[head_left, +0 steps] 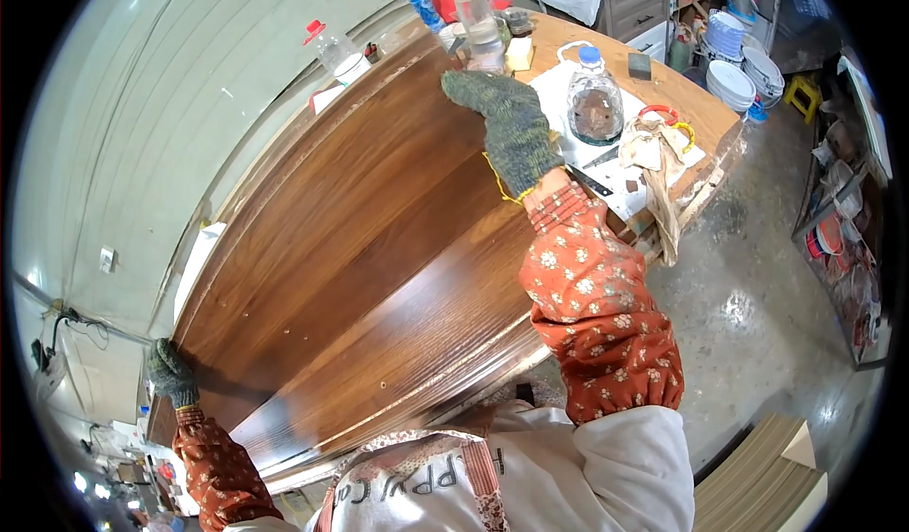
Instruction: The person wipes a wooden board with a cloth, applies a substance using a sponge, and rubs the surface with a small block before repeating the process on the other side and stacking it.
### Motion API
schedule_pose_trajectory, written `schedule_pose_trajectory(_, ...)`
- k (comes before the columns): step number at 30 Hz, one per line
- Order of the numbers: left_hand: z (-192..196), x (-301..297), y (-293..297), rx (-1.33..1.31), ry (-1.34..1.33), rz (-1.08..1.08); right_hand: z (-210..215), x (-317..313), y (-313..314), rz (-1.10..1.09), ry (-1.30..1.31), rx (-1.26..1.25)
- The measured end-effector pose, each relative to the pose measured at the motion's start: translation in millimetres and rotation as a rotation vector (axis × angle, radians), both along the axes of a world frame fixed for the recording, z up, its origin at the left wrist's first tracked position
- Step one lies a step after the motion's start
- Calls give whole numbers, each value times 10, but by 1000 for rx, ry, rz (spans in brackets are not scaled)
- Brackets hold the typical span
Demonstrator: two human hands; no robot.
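A long, glossy brown wooden panel [350, 276] spans the view in front of me, with several small holes along its face. My left hand [172, 375], in a dark green knit glove, is closed on the panel's left end. At the far right end my right hand [507, 123], gloved the same way, grips the panel's edge, its fingers held together. The undersides of both grips are hidden. Just right of my right hand, a clear bottle with a blue cap [595, 101] stands on white paper, with a beige rag [653, 153] draped near it.
Bottles [481, 26] and a yellow sponge [519, 54] crowd the wooden table's [559, 35] back part. A dark block [639, 65] sits on its right side. White buckets [729, 82] and a yellow stool [803, 97] stand on the floor; stacked boards [757, 480] lie lower right.
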State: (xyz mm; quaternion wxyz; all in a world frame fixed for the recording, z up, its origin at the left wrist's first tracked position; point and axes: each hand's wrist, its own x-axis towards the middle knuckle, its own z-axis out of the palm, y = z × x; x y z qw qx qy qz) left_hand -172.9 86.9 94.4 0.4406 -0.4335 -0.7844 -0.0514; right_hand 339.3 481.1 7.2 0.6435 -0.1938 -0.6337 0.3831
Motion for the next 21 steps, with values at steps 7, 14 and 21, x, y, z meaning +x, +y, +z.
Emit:
schedule_pose_trajectory(7,-6,59,24,139,109,-178,70,-203,-7,63,267,-156)
schedule_pose_trajectory(14,-70,-228,-98,42,274,-98,155,-65,-70,-170,114,-245)
schedule_pose_trajectory(21,-124,-672,-292,-7,125,-9,56,-13,62,-364,-255,4)
